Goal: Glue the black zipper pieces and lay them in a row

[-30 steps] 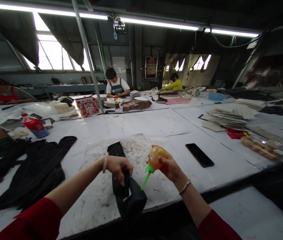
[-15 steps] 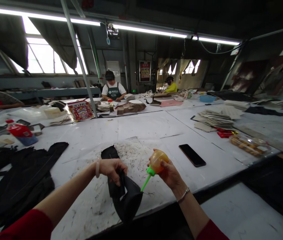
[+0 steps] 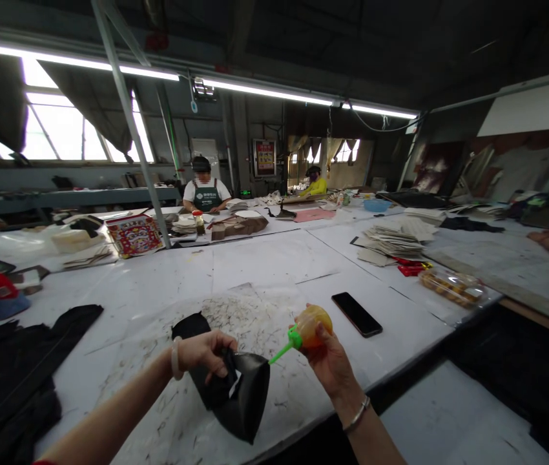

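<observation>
Head view: the right hand has its grip wrapped around a squeeze bottle of amber liquid, tilted so that its green nozzle points down and to the left. The nozzle's tip is at the edge of a black piece; whether it touches is too small to tell. The left hand has its grip pinching a fold of that piece, which sits near the front of the white surface, its near end bent into a curve. Dark scraps litter the surface around it. Just beyond the bottle, to the right, lies a phone; farther right are a clear box of round yellow-brown things and a stack of pale sheets. Black cloth spreads at the left. Across the surface sits a person in a dark apron.
</observation>
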The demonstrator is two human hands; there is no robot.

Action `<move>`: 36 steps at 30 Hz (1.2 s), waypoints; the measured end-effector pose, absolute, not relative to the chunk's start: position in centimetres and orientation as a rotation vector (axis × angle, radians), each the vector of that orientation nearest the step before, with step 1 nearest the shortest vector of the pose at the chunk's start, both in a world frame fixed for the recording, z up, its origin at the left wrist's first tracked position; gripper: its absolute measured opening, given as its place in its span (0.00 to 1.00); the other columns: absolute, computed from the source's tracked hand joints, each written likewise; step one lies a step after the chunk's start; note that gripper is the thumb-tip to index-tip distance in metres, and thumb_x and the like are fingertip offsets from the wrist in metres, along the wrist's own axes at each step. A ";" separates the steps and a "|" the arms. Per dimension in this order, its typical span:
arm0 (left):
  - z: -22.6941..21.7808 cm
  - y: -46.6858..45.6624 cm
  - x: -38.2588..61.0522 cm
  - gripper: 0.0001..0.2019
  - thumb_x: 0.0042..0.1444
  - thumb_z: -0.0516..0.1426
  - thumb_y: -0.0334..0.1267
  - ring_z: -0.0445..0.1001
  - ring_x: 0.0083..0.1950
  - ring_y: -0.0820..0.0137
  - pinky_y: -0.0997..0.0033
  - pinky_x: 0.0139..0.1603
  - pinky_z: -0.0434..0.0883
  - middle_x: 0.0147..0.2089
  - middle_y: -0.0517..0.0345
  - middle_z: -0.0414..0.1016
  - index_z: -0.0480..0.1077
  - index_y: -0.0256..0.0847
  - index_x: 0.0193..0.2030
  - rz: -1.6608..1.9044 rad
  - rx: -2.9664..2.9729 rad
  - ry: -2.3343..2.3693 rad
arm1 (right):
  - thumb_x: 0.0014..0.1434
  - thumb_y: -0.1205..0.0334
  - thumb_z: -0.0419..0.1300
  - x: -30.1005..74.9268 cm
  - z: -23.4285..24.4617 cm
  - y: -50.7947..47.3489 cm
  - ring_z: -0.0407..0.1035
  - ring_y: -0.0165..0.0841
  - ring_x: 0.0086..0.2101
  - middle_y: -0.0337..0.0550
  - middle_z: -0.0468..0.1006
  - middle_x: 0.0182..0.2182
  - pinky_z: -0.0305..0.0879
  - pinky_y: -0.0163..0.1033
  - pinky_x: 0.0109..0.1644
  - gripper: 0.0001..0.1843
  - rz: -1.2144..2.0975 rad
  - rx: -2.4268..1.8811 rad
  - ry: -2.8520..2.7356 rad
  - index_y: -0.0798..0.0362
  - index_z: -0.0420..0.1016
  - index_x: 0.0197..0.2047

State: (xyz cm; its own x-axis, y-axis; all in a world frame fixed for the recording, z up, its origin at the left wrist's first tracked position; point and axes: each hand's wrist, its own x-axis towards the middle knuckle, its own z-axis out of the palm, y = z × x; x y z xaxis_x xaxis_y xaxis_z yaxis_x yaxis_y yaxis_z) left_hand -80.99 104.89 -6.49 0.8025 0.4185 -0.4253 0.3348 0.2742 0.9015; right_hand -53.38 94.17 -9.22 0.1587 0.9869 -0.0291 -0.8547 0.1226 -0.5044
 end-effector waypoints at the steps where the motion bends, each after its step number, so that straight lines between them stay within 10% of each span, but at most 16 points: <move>1: -6.8 104.9 -80.9 0.16 0.33 0.71 0.32 0.68 0.17 0.75 0.80 0.14 0.66 0.21 0.60 0.74 0.75 0.35 0.31 0.079 1.313 0.682 | 0.42 0.55 0.77 -53.3 -9.1 94.1 0.77 0.38 0.38 0.42 0.82 0.39 0.75 0.41 0.38 0.32 1.357 -0.462 -0.346 0.48 0.74 0.51; 36: -7.1 105.5 -79.8 0.19 0.38 0.72 0.42 0.66 0.15 0.78 0.81 0.15 0.60 0.21 0.60 0.70 0.70 0.35 0.30 0.361 1.233 0.629 | 0.44 0.56 0.76 -52.6 -7.8 92.4 0.78 0.43 0.40 0.45 0.81 0.42 0.76 0.43 0.42 0.42 1.165 -0.525 -0.444 0.45 0.65 0.60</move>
